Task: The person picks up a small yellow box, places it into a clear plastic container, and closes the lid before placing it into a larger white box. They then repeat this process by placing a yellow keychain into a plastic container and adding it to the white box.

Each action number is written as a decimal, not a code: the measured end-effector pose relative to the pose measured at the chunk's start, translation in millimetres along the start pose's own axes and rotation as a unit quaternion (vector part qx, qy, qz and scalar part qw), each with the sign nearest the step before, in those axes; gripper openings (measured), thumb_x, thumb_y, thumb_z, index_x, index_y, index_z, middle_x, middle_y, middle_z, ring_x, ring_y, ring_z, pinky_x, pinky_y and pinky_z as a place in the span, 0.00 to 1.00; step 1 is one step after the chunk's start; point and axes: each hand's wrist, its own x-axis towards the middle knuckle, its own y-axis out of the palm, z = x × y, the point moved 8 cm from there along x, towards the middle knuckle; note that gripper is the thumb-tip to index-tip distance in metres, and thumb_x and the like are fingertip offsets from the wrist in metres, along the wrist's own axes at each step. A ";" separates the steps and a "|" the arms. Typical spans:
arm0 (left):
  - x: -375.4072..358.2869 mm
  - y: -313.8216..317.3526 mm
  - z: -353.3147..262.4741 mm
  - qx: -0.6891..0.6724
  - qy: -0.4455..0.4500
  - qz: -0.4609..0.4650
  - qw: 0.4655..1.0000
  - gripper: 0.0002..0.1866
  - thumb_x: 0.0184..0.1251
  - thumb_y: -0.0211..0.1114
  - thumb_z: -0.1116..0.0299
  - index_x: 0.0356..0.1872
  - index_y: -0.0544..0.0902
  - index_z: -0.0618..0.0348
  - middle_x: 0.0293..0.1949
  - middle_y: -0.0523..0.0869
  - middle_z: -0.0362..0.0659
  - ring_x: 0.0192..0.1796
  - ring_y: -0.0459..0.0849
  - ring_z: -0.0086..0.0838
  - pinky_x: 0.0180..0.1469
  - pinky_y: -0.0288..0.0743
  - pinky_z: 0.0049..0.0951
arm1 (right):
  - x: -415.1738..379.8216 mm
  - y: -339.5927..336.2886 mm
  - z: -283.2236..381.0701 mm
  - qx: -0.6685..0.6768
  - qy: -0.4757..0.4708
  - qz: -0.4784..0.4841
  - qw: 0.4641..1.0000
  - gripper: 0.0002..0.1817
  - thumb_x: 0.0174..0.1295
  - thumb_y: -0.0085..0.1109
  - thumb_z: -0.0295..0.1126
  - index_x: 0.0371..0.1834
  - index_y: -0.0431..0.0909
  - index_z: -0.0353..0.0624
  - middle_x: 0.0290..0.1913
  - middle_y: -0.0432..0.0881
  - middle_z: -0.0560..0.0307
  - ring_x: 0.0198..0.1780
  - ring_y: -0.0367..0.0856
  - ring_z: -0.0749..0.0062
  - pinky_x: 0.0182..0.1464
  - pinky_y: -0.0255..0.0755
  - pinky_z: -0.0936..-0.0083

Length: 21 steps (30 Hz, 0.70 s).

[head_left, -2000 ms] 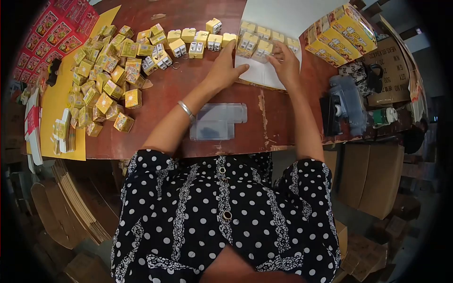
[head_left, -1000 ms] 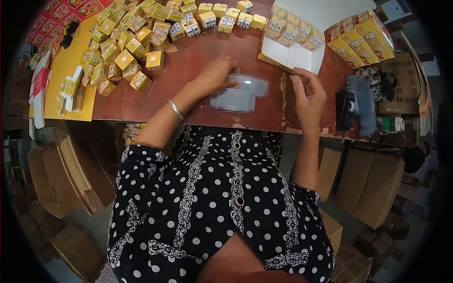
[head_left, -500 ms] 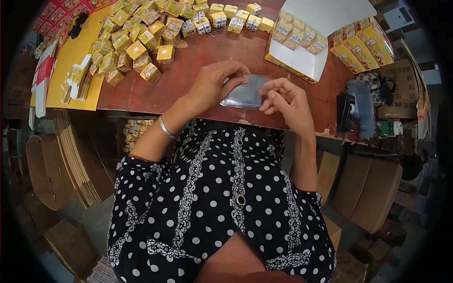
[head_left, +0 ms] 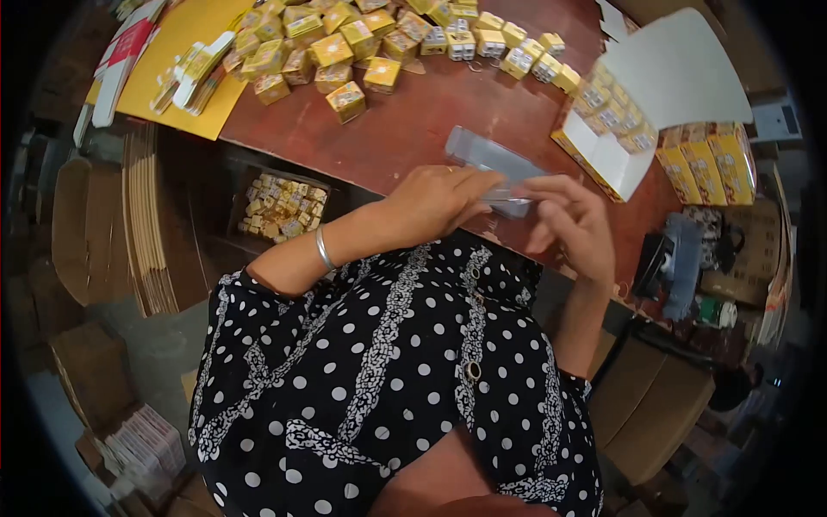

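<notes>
From the head view, the left hand sits knuckles up at the near edge of the surface, wrist bent inward, a silver bangle on the forearm. Its grip is closed, fingers pinched on the near end of a clear plastic box, which slants up and away over the surface's edge. The right hand comes in from the other side, palm turned inward, fingers curled, fingertips on the same end of the clear plastic box; its grip is closed on that piece too, though the exact contact is partly hidden by the left hand.

Beyond the hands, loose small yellow boxes lie scattered across the far left of the surface, beside a yellow sheet. To the right, an open white carton holds a row of them, its lid standing up. Stacked yellow packs sit just beside it. Below the surface's edge, a crate of small yellow boxes rests on a lower shelf.
</notes>
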 end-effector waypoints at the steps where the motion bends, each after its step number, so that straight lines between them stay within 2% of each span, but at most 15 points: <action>1: -3.5 -11.7 2.9 -0.073 -0.044 -0.015 0.996 0.20 0.69 0.70 0.68 0.59 0.79 0.63 0.44 0.89 0.51 0.43 0.91 0.45 0.45 0.85 0.41 | 3.2 -24.2 6.9 -0.035 -0.044 -0.070 0.996 0.14 0.75 0.53 0.29 0.57 0.78 0.30 0.49 0.89 0.45 0.25 0.85 0.76 0.28 0.78 0.85; 2: -10.7 -20.2 2.4 -0.064 -0.054 -0.023 0.996 0.20 0.69 0.70 0.68 0.59 0.79 0.63 0.44 0.89 0.51 0.43 0.91 0.45 0.45 0.85 0.41 | 10.4 -41.9 16.2 0.018 -0.105 -0.099 0.989 0.13 0.76 0.53 0.29 0.54 0.79 0.30 0.44 0.89 0.47 0.25 0.83 0.79 0.29 0.77 0.86; 3: -21.3 -23.4 15.3 -0.262 -0.145 -0.042 0.953 0.20 0.73 0.68 0.68 0.61 0.78 0.64 0.45 0.88 0.49 0.46 0.90 0.40 0.46 0.85 0.40 | 19.4 -55.2 24.3 0.071 -0.165 -0.130 0.975 0.12 0.76 0.53 0.29 0.52 0.81 0.30 0.39 0.89 0.49 0.25 0.82 0.81 0.29 0.75 0.88; 4: -32.4 -20.4 23.8 -0.450 -0.224 -0.060 0.863 0.19 0.76 0.65 0.68 0.63 0.76 0.64 0.46 0.88 0.47 0.49 0.90 0.34 0.48 0.84 0.39 | 33.7 -58.1 23.8 0.078 -0.177 -0.155 0.969 0.12 0.76 0.54 0.30 0.52 0.81 0.32 0.39 0.88 0.52 0.31 0.84 0.81 0.35 0.77 0.86; 5: -36.4 -26.2 21.3 -0.447 -0.228 -0.066 0.863 0.19 0.76 0.65 0.68 0.63 0.76 0.64 0.46 0.88 0.47 0.49 0.90 0.34 0.48 0.84 0.39 | 53.6 -48.4 22.5 0.079 -0.175 -0.147 0.970 0.12 0.76 0.54 0.30 0.52 0.81 0.32 0.39 0.88 0.52 0.31 0.84 0.81 0.35 0.77 0.86; 7: -40.4 -36.3 15.1 -0.554 -0.213 -0.094 0.799 0.24 0.79 0.63 0.65 0.68 0.70 0.65 0.49 0.85 0.44 0.53 0.85 0.27 0.53 0.82 0.35 | 100.2 -7.3 20.7 -0.095 -0.149 -0.150 0.973 0.12 0.73 0.60 0.30 0.55 0.80 0.35 0.43 0.88 0.53 0.38 0.85 0.79 0.40 0.79 0.82; 9: -45.8 -42.3 8.6 -0.576 -0.204 -0.106 0.785 0.27 0.78 0.65 0.64 0.71 0.67 0.65 0.49 0.84 0.44 0.53 0.84 0.26 0.55 0.80 0.33 | 139.7 52.1 11.4 -0.201 -0.199 -0.046 0.958 0.19 0.68 0.67 0.30 0.61 0.79 0.41 0.49 0.85 0.54 0.48 0.85 0.72 0.45 0.81 0.77; 10: -48.8 -43.9 4.6 -0.598 -0.195 -0.112 0.769 0.31 0.77 0.66 0.64 0.73 0.65 0.65 0.50 0.83 0.44 0.52 0.83 0.26 0.57 0.78 0.31 | 151.9 83.1 11.1 -0.277 -0.243 -0.035 0.929 0.23 0.65 0.69 0.29 0.64 0.78 0.45 0.52 0.84 0.54 0.51 0.84 0.68 0.47 0.81 0.73; 11: -50.7 -46.9 0.0 -0.571 -0.177 -0.126 0.792 0.33 0.79 0.63 0.58 0.75 0.62 0.65 0.48 0.81 0.43 0.49 0.81 0.25 0.58 0.76 0.29 | 161.5 112.0 9.9 -0.350 -0.286 -0.024 0.892 0.28 0.61 0.71 0.28 0.66 0.76 0.49 0.54 0.82 0.53 0.54 0.83 0.63 0.49 0.82 0.70; 12: -54.2 -51.3 1.2 -0.568 -0.179 -0.131 0.792 0.33 0.79 0.63 0.58 0.75 0.62 0.65 0.48 0.81 0.43 0.49 0.81 0.25 0.58 0.76 0.29 | 175.1 127.4 2.7 -0.347 -0.288 -0.018 0.892 0.28 0.61 0.71 0.28 0.66 0.76 0.49 0.54 0.82 0.53 0.54 0.83 0.63 0.49 0.82 0.70; 14: -60.1 -56.1 0.7 -0.470 -0.197 -0.085 0.856 0.38 0.79 0.59 0.50 0.77 0.59 0.67 0.51 0.78 0.47 0.49 0.82 0.31 0.56 0.76 0.32 | 186.5 166.7 -1.3 -0.478 -0.395 0.015 0.784 0.32 0.59 0.71 0.27 0.68 0.75 0.54 0.56 0.79 0.52 0.59 0.79 0.55 0.54 0.81 0.63; 18: -64.6 -58.1 6.5 -0.435 -0.179 -0.082 0.878 0.36 0.80 0.56 0.51 0.77 0.60 0.67 0.51 0.77 0.46 0.49 0.81 0.29 0.55 0.75 0.31 | 203.7 180.4 -7.6 -0.482 -0.401 0.052 0.778 0.33 0.56 0.70 0.25 0.69 0.75 0.56 0.53 0.80 0.52 0.59 0.78 0.52 0.56 0.79 0.58; 20: -65.6 -58.2 8.5 -0.429 -0.181 -0.092 0.880 0.31 0.81 0.55 0.54 0.73 0.65 0.67 0.54 0.79 0.46 0.53 0.81 0.31 0.59 0.75 0.33 | 215.7 163.4 -19.5 -0.463 -0.350 0.060 0.812 0.28 0.62 0.69 0.29 0.67 0.78 0.53 0.47 0.83 0.56 0.53 0.81 0.61 0.53 0.79 0.64; 21: -66.4 -56.1 9.4 -0.433 -0.181 -0.093 0.878 0.31 0.81 0.55 0.54 0.73 0.65 0.67 0.54 0.79 0.46 0.53 0.81 0.31 0.59 0.75 0.33 | 212.7 156.5 -17.8 -0.466 -0.347 0.062 0.812 0.28 0.62 0.69 0.29 0.67 0.78 0.53 0.47 0.83 0.56 0.53 0.81 0.61 0.53 0.79 0.64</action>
